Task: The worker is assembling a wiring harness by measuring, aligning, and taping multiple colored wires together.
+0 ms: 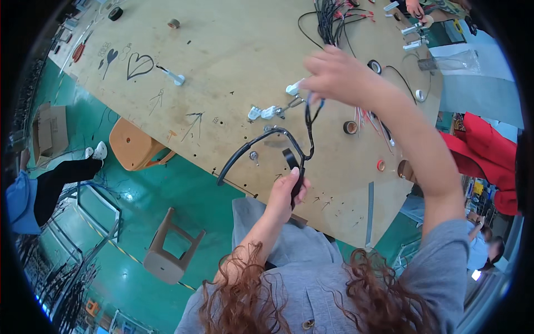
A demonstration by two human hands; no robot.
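My left hand (283, 195) is closed around a black taped wire harness (303, 145) above the table's near edge. A roll of black tape (289, 158) stands against the harness just over my left thumb. One thick branch of the harness curves away to the left, and thinner strands rise toward my right hand (336, 75). Raised over the table, my right hand has its fingers curled in a pinch at the tips of those strands, where a bit of blue shows. Its fingertips partly hide what they grip. White clamp fixtures (267, 113) with metal parts stand on the table beside the harness.
The wooden table (211, 55) carries a black cable bundle (331, 22), several tape rolls (350, 127), a metal ruler (370, 214) and scissors (79, 53). An orange stool (130, 145) and a grey stool (169, 259) stand on the green floor. Other people are at left and right.
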